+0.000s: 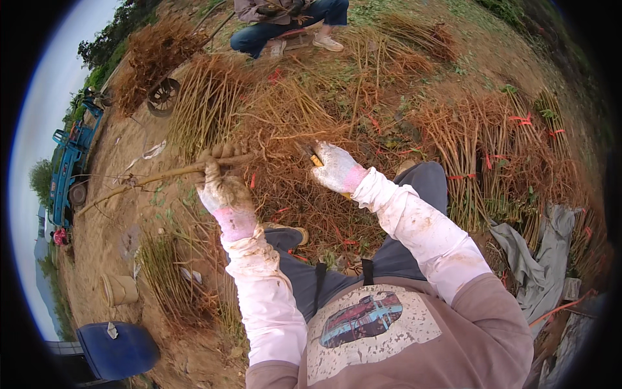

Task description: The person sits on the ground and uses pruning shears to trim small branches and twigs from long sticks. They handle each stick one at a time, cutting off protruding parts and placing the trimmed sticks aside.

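My left hand (224, 187), in a soiled white work glove with a pink cuff, grips the stem of a bare-root sapling (170, 173). The thin end of that stem points down and left; its brown roots (286, 141) spread toward my other hand. Gloved too, my right hand (337, 166) is closed around the yellow handle of a cutting tool (317, 160), most likely pruning shears. Its dark blades lie at the edge of the roots, and the exact contact is hard to make out. Below both hands is a heap of cut roots (320, 214) between my legs.
Sapling bundles (461, 150) tied with red ribbon stand at right, beside a grey cloth (539, 262). Loose stems (209, 97) lie ahead, near a wheeled cart (164, 97). A seated co-worker (291, 19) faces me. At left are a bucket (119, 290), a blue barrel (118, 350) and a blue vehicle (73, 160).
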Motion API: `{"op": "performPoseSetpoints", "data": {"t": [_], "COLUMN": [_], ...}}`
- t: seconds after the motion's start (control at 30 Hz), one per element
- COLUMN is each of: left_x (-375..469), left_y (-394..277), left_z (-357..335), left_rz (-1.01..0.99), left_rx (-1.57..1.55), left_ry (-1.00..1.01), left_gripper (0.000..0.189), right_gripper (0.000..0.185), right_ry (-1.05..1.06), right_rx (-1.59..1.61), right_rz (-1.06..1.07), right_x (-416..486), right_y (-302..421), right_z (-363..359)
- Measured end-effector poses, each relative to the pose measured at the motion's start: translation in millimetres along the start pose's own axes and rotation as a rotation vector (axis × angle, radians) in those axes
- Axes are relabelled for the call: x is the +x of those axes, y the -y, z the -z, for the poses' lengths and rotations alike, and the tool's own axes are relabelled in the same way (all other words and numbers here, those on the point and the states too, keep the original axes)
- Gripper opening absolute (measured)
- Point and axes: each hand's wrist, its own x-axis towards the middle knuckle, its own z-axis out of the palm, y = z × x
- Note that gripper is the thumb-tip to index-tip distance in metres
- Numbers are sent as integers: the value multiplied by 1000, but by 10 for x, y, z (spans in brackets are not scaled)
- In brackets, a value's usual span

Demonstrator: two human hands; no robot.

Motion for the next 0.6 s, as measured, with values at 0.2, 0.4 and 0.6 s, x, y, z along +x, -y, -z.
{"op": "performPoseSetpoints", "data": {"t": [0.2,0.4,0.6], "left_x": [-16,-10,30], "left_y": [-128,-61,-102], "left_z": [88,40,176], "left_rz": [101,136,131], "left_rx": [56,37,63], "left_ry": [22,86,67], "left_gripper": [24,22,24], "right_gripper": [36,36,26], "right_ry": [140,-17,-61], "right_rx": [-75,527,17], "right_rz": [-23,-114,45], "right_x": [12,-297,-253], "right_y": [286,-329,175], "right_z": [185,-302,-154]}}
